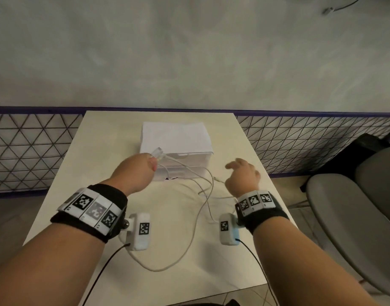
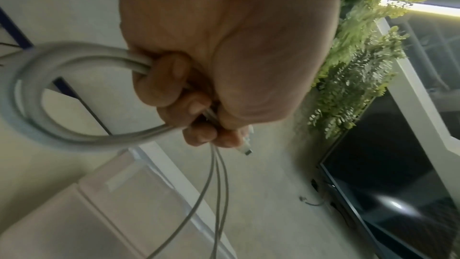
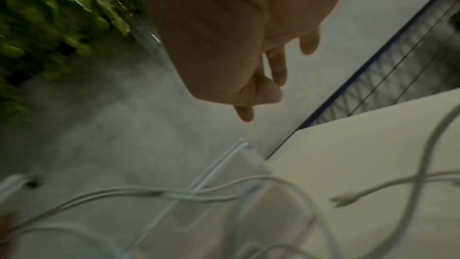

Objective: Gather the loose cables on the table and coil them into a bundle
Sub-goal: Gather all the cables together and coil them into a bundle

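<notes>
Cables point(image 1: 190, 219): white, loose strands trail across table point(image 1: 105, 173), looping toward near edge and crossing between wrists. Left hand point(image 1: 135, 171) raised over table in front of white box point(image 1: 176, 140); fingers point(image 2: 174, 78) curled tight round several strands, coiled loop point(image 2: 32, 105) sticking out one side, connector point(image 2: 245, 149) and thin strands hanging below fist. Right hand point(image 1: 242, 175) hovers above table right of strands, fingers point(image 3: 278, 66) loosely extended, holding nothing, apart from cables. Grey chair point(image 1: 353, 208) beside table on right.
</notes>
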A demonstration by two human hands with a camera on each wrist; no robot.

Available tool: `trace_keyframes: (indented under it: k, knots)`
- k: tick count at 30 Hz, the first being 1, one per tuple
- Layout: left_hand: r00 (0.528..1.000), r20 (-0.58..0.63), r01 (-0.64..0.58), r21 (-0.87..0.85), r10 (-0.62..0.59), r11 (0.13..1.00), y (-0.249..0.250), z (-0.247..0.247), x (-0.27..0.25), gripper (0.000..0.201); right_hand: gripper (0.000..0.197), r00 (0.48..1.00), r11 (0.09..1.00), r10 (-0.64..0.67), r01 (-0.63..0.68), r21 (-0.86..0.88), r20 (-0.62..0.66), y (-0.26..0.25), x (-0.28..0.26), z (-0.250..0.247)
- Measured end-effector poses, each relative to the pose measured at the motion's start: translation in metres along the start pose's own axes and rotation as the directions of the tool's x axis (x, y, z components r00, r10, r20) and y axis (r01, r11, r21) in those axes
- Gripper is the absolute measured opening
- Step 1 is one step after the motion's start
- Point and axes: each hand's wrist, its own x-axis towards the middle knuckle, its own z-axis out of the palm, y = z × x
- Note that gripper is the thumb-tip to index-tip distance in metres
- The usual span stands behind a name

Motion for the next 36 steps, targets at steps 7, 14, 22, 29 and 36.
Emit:
trace_keyframes:
  k: [7, 14, 22, 29, 36]
  knots:
    - [0.976, 0.079, -0.202, -0.017, 0.202, 0.979, 0.021, 0.009, -0.008, 0.035, 0.061, 0.837, 0.812, -0.528, 0.446, 0.377, 0.146, -0.08, -0.023, 0.022]
    - [0.992, -0.127, 0.012, -0.039, -0.017, 0.999, 0.003, -0.004, -0.005, 0.028, 0.017, 0.849, 0.892, -0.452, 0.42, 0.169, 0.275, -0.041, -0.01, 0.037]
    - [0.96, -0.265, 0.08, -0.035, -0.086, 0.996, 0.0, -0.014, 0.001, 0.03, 0.04, 0.954, 0.879, -0.252, 0.295, -0.375, 0.16, 0.01, -0.004, 0.026]
    - [0.909, -0.398, 0.084, -0.109, -0.121, 0.991, 0.006, -0.014, 0.003, 0.036, 0.024, 0.97, 0.965, -0.008, 0.071, -0.252, 0.245, 0.007, 0.018, 0.011]
    - [0.922, -0.374, 0.063, -0.103, -0.098, 0.993, 0.009, -0.018, 0.0, 0.032, 0.033, 0.997, 0.996, 0.067, -0.064, -0.07, 0.046, 0.011, 0.035, -0.035]
